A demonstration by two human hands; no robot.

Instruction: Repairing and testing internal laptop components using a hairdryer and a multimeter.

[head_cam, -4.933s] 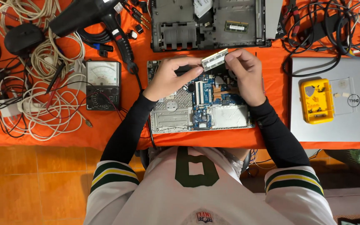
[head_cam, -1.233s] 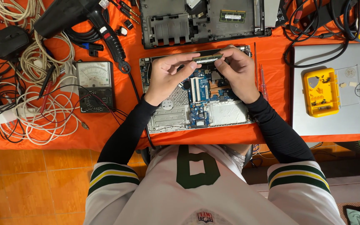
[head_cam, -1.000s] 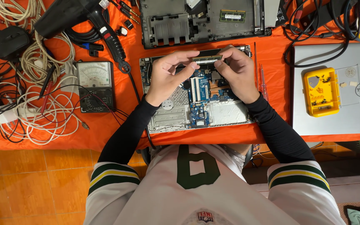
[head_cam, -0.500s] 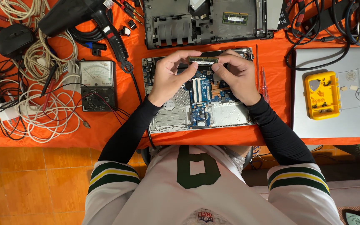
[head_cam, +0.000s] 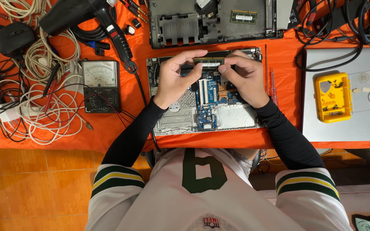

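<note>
Both hands are working on the open laptop board that is lying on the orange table. The left hand and the right hand are each pinching one end of a thin memory stick. The fingers of the left hand are curling over its left end, and the fingers of the right hand are gripping its right end. The stick is sitting at the far edge of the board, away from the person, and it looks like it is going into its slot there.

To do this well, I think both ends should be going down together, so the stick is staying flat and not tipping. The push should be soft and even. The fingers should be touching only the ends of the stick, not the tiny parts on the board.

Left of the board, the meter with its dial is lying near the white cables. Above the board, farther from the person, a dark laptop shell is lying open. Right of the board, a thin screwdriver is lying just beside it, and a yellow box is sitting on a silver laptop
</note>
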